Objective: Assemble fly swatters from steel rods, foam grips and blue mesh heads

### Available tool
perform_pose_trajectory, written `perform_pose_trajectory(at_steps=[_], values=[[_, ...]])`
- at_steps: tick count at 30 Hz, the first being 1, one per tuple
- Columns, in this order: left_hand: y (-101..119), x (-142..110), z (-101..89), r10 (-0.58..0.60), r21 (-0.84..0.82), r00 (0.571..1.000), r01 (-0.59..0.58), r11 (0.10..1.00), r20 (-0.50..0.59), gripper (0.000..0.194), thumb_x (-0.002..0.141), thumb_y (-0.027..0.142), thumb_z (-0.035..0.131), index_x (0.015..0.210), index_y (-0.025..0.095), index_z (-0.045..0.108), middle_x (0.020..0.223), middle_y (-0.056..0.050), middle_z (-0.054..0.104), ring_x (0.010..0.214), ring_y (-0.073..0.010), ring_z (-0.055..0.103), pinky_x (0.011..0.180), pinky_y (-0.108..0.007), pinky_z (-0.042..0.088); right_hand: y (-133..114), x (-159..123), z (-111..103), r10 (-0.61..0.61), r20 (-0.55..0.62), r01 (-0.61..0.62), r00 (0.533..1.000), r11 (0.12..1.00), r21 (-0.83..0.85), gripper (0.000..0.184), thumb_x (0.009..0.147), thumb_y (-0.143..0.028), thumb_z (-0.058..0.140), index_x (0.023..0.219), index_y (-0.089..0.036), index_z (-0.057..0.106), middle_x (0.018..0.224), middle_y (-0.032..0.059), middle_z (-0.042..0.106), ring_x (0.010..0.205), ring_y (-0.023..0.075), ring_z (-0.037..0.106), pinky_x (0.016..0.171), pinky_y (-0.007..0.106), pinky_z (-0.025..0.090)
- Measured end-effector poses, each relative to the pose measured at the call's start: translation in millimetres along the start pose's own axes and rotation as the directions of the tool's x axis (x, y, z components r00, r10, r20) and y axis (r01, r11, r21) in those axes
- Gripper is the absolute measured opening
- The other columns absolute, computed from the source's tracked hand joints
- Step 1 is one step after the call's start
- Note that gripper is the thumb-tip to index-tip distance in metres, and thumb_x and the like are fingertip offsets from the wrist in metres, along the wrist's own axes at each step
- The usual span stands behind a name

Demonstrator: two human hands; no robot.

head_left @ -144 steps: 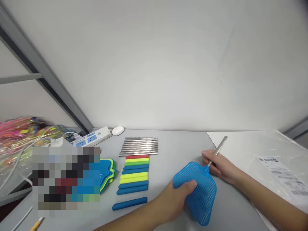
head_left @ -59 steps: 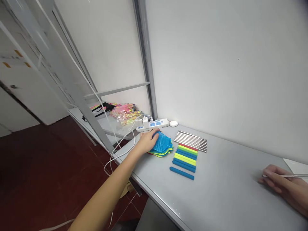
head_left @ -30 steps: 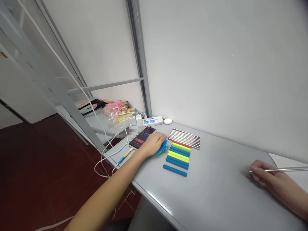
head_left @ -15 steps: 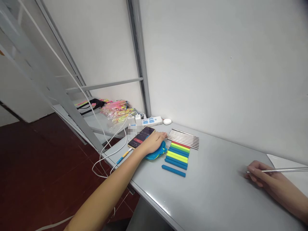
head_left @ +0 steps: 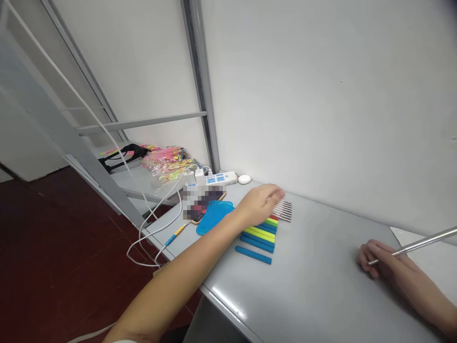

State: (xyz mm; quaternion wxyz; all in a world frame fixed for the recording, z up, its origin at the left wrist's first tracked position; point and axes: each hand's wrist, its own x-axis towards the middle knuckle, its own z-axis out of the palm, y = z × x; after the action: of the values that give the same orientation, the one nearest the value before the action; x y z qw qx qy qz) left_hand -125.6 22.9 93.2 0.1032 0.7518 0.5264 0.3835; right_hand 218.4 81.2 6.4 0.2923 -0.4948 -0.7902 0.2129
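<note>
A slim metal rod (head_left: 424, 245) was held in the right hand (head_left: 385, 262) at the right of a gray table (head_left: 321, 295), its lower end pinched between narrowed fingers and its shaft slanted up toward the right. Farther left, the left hand (head_left: 259, 205) was extended over a row of metal rods (head_left: 284, 210), part of which was hidden; its fingers were loosely curled and blurred, and whether anything was held or touched by it could not be told. Just nearer, colored tubes (head_left: 260, 234) were lined up side by side, with a single blue tube (head_left: 253, 255) set slightly apart on the near side. Blue mesh paddles (head_left: 214, 217) were laid at the left, partly covered by the left forearm, beside a partly obscured phone (head_left: 218, 195). A power strip (head_left: 230, 178) was placed at the far left, near a white oval object (head_left: 244, 179).
</note>
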Motion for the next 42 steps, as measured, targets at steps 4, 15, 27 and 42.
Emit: perform_pose_trajectory(at_steps=[4, 15, 27, 42], values=[[27.3, -5.7, 50.1, 0.237, -0.197, 0.968, -0.25, 0.948, -0.087, 0.045, 0.096, 0.046, 0.042, 0.135, 0.023, 0.038, 0.124, -0.01, 0.053, 0.094, -0.0178, 0.058, 0.086, -0.035, 0.048, 8.1, -3.4, 7.9, 0.076, 0.098, -0.092, 0.992, 0.982, 0.166, 0.04, 0.095, -0.051, 0.026, 0.072, -0.03, 0.052, 0.075, 0.0107, 0.061, 0.074, 0.0281, 0.061, 0.071, 0.043, 0.045], [29.9, -25.5, 76.1, -0.05, -0.258, 0.998, 0.042, 0.965, -0.025, 0.029, 0.1, 0.041, 0.033, 0.103, 0.022, 0.055, 0.092, -0.004, 0.06, 0.085, -0.0162, 0.055, 0.078, -0.032, 0.042, -8.3, -4.5, 17.9, -0.001, 0.177, 0.033, 0.984, 0.984, -0.177, 0.011, 0.09, -0.038, 0.044, 0.087, -0.028, 0.047, 0.069, -0.0012, 0.064, 0.059, 0.02, 0.059, 0.055, 0.03, 0.043], [6.7, -9.9, 66.7, 0.251, 0.358, 0.929, -0.34, 0.87, 0.272, 0.037, 0.099, 0.042, 0.037, 0.077, 0.02, 0.058, 0.073, 0.0, 0.063, 0.074, -0.0162, 0.056, 0.089, -0.039, 0.031, -11.9, -5.3, 10.1, -0.024, 0.005, 0.025, 1.0, 0.998, -0.063, 0.019, 0.086, -0.046, 0.057, 0.089, -0.028, 0.051, 0.059, -0.0062, 0.047, 0.05, 0.0137, 0.046, 0.046, 0.026, 0.038], [-11.4, -1.4, 59.2, 0.324, 0.444, 0.928, -0.372, 0.815, 0.184, 0.026, 0.096, 0.034, 0.048, 0.08, 0.022, 0.063, 0.077, -0.001, 0.062, 0.082, -0.0182, 0.052, 0.099, -0.044, 0.031, -12.4, -9.8, 5.7, -0.333, -0.074, 0.319, 0.94, 0.935, -0.156, 0.013, 0.096, -0.03, 0.048, 0.091, -0.025, 0.059, 0.069, -0.0003, 0.06, 0.057, 0.0141, 0.052, 0.052, 0.028, 0.04]])
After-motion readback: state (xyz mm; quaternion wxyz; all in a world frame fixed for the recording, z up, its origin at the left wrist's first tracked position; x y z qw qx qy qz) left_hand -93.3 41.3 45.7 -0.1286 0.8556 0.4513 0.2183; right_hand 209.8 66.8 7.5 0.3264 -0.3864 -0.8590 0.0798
